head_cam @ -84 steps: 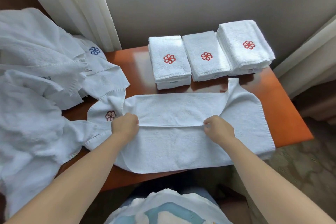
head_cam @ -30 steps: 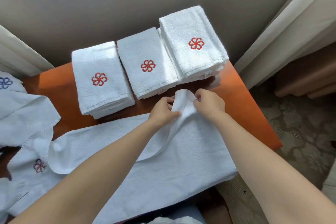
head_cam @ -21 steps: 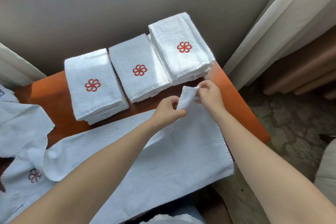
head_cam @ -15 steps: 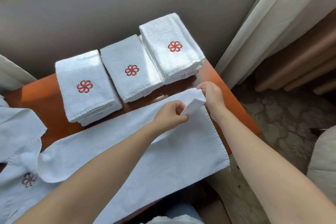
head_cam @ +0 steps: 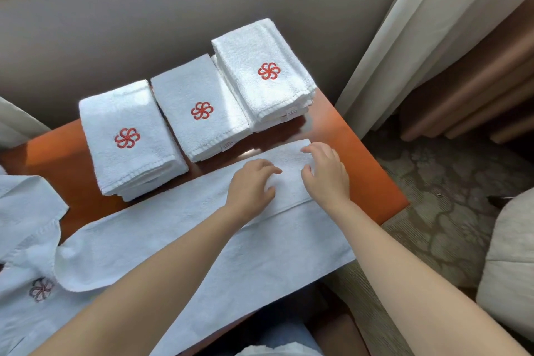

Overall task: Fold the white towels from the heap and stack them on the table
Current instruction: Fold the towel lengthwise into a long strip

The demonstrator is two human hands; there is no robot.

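The white towel (head_cam: 202, 243) lies lengthwise along the front of the orange-brown table (head_cam: 349, 150), with its far long side folded over toward its middle and its near side overhanging the table's front edge. Both hands rest on the folded flap near the table's right end and grip nothing: the left hand (head_cam: 251, 182) lies palm-down with loosely extended fingers, and the right hand (head_cam: 325, 173) is just beside it with fingers spread and lightly bent. A row of three folded-towel stacks (head_cam: 199, 113) with red flower emblems lines the table's back edge, and the heap of unfolded towels (head_cam: 26, 225) covers the table's left end.
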